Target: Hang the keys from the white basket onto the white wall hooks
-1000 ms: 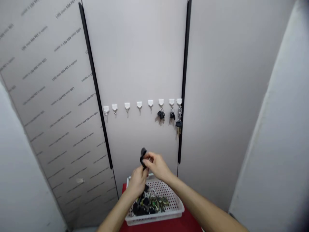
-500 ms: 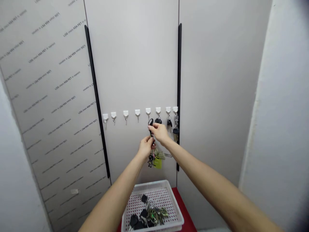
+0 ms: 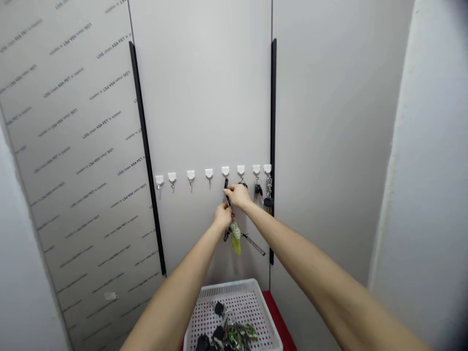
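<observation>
Both my hands are on a keychain (image 3: 236,243) with a black strap, a yellow-green tag and a small dark figure dangling below. My right hand (image 3: 239,196) pinches the upper part of the strap, whose loop is right beneath a white hook (image 3: 225,171). Whether the loop is over that hook I cannot tell. My left hand (image 3: 223,217) closes on the strap's lower end, left of and below my right hand. Just right of my right hand, keys hang from a hook (image 3: 241,170), partly covered by the hand. More keys (image 3: 258,189) hang further right.
A white perforated basket (image 3: 270,312) with several keys stands low in front on a red surface (image 3: 280,317). Several white hooks (image 3: 190,175) run left along the panel. Long black handles (image 3: 146,146) edge the middle panel. A black key bunch (image 3: 268,201) hangs at the far right.
Both hands have risen from above the basket to the hook row, carrying the keychain. In the last half second the strap loop has come closer beneath the hook. The view has shifted too.
</observation>
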A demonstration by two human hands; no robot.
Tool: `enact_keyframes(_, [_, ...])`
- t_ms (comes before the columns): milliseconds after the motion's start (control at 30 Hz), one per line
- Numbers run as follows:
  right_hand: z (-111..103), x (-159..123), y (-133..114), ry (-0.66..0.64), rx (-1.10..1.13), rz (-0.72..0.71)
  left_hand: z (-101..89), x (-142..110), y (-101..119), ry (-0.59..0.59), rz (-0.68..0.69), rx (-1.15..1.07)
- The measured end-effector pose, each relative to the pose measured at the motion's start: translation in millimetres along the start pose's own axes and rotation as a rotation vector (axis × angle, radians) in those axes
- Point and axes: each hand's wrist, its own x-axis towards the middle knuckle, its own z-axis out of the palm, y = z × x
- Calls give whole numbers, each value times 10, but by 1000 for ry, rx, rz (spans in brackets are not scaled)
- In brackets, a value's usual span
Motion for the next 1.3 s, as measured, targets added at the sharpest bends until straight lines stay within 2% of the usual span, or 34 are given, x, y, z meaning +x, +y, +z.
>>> enact_keyframes(167, [16,-149,109,36,70,-23,-111,-11,-164,66,-27,61])
enact_keyframes(300, [171,-597,357,112,172,-50,-304,-279,-520,54,-14,150])
enact_keyframes(367, [340,-979,538,-8,210,-54,-402,-541,-805,-6,-4,222])
enact_keyframes(467, [643,-1642,814,-405,180,-47,-528,-1029,-1266,-116,-35,397])
enact_keyframes(533, [816,-2015,963,-610,85,-64,-589,-1325,-1522,-179,-63,553])
enact_keyframes(633, [957,-2328,1098,-688,-54,-119,-635,-1598,-1742,-333,-60,731])
enact_keyframes(700, [983,-2385,1137,-685,-90,-81,-641,-1652,-1792,-401,-85,800])
enact_keyframes(867, [999,-2347,1178,-680,-81,56,-632,-1602,-1813,-458,-202,860])
enact_keyframes(1300, [1001,-2398,1187,-632,2,175,-625,-1646,-1831,-431,-228,850])
